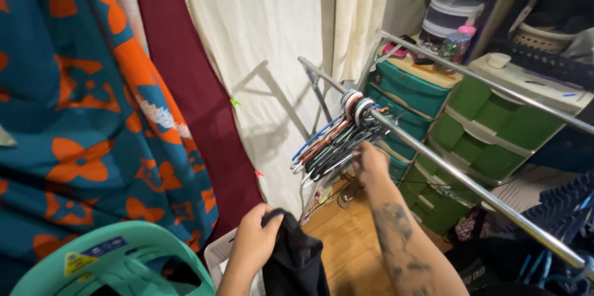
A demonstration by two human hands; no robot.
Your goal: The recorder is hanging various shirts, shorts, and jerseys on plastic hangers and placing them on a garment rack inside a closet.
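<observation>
My left hand (253,240) grips a black garment (296,262) that hangs down at the bottom middle. My right hand (370,163) reaches up into a bunch of several plastic hangers (334,141), blue, orange and dark, hooked close together on a metal rail (445,169). Its fingers are curled among the hangers' lower bars; I cannot tell which hanger they hold. The rail runs from the upper middle down to the lower right.
A teal and orange patterned cloth (80,116) hangs at left, with maroon cloth (185,85) and a white sheet (266,54) behind. A mint green plastic basket rim (124,259) is at bottom left. Green and teal drawer units (495,129) stand beyond a second rail (489,82). Dark clothes (563,209) hang at right.
</observation>
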